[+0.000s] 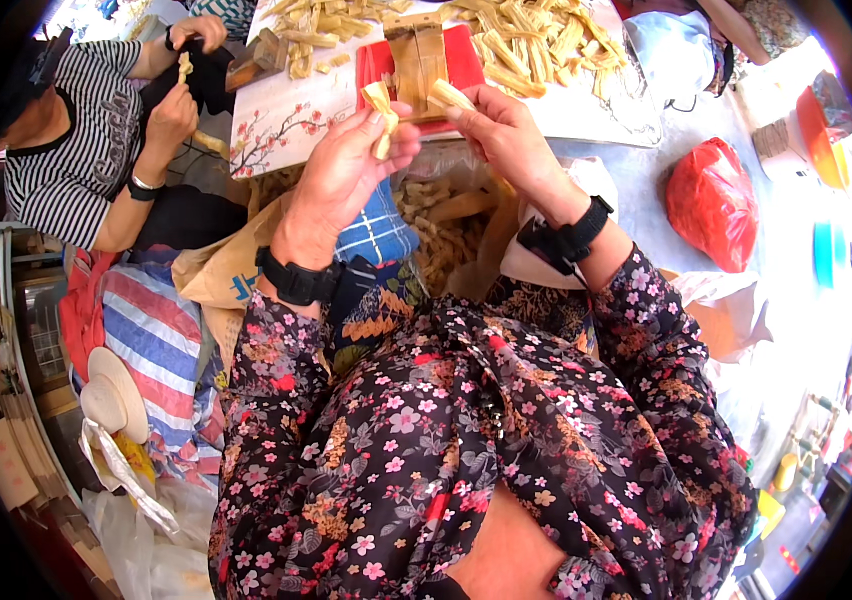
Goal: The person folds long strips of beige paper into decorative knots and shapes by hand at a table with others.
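My left hand (341,165) is closed, pinching a twisted, pale yellow dried tofu skin stick (380,112) between thumb and fingers. Opposite it, my right hand (514,140) grips a second dried tofu skin stick (448,95) by its end. A gap separates the two pieces. Both hands hover at the near edge of a floral-patterned white table (281,125). Just beyond them a wooden block (416,60) rests on a red board (463,65). Heaps of similar sticks (541,45) lie on the table. Below my hands, an open bag holds more pieces (446,225).
At the left a person in a striped shirt (81,135) handles a small yellow piece (185,68). A red plastic bag (714,205) sits on the right. A striped cloth (151,335) and a straw hat (113,395) are at lower left, beside a metal rack (31,340).
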`<state>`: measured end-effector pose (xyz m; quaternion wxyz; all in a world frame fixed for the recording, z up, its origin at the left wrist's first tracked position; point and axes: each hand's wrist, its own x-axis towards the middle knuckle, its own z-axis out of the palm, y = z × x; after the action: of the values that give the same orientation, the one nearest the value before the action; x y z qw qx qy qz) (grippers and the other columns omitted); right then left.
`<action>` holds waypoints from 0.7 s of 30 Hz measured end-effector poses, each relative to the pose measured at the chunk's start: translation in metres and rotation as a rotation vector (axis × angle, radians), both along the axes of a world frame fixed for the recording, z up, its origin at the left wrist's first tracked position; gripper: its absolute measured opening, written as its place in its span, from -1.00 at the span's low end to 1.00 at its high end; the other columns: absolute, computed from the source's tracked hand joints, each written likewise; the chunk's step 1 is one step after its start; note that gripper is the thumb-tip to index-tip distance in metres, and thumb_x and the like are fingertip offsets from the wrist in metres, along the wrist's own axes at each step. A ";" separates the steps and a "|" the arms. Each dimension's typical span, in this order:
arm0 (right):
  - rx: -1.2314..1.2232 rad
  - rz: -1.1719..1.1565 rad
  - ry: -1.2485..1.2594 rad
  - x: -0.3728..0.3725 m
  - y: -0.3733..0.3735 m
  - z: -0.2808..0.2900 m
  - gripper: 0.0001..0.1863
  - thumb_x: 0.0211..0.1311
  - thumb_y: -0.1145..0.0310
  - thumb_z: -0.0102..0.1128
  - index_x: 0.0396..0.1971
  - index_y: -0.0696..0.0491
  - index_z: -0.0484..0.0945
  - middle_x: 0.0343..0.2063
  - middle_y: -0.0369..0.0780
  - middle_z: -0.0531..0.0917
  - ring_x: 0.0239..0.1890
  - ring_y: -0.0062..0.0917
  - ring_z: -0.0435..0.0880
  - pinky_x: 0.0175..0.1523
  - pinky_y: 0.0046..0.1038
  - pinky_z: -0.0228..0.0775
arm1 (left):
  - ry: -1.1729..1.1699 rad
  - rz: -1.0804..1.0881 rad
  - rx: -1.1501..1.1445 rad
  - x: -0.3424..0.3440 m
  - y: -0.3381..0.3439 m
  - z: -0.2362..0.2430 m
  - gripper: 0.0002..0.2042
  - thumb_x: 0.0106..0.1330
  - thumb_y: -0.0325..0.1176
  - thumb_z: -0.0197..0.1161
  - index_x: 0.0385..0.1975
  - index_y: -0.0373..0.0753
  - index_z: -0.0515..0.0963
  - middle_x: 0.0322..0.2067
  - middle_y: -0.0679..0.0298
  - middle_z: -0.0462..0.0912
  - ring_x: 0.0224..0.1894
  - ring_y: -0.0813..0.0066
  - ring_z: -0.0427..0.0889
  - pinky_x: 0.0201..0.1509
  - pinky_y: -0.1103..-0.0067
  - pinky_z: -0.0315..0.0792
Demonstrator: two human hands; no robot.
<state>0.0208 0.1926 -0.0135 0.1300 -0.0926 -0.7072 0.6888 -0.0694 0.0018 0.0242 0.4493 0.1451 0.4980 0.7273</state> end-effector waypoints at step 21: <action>-0.665 0.243 -0.125 0.066 -0.066 0.043 -0.78 0.34 0.26 0.01 -0.40 0.08 0.52 -0.56 -0.36 0.56 -0.63 -0.82 0.30 -0.53 -0.73 0.09 | 0.054 0.141 0.175 0.078 -0.002 0.007 -0.83 0.39 -0.26 0.05 -0.23 -0.24 0.44 -0.48 0.49 0.41 -0.51 0.77 0.28 -0.43 0.76 0.20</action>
<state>0.0873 0.1262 0.0299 -0.0337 -0.0872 -0.4569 0.8846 0.0088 -0.0006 0.0312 0.3689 0.1679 0.4538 0.7936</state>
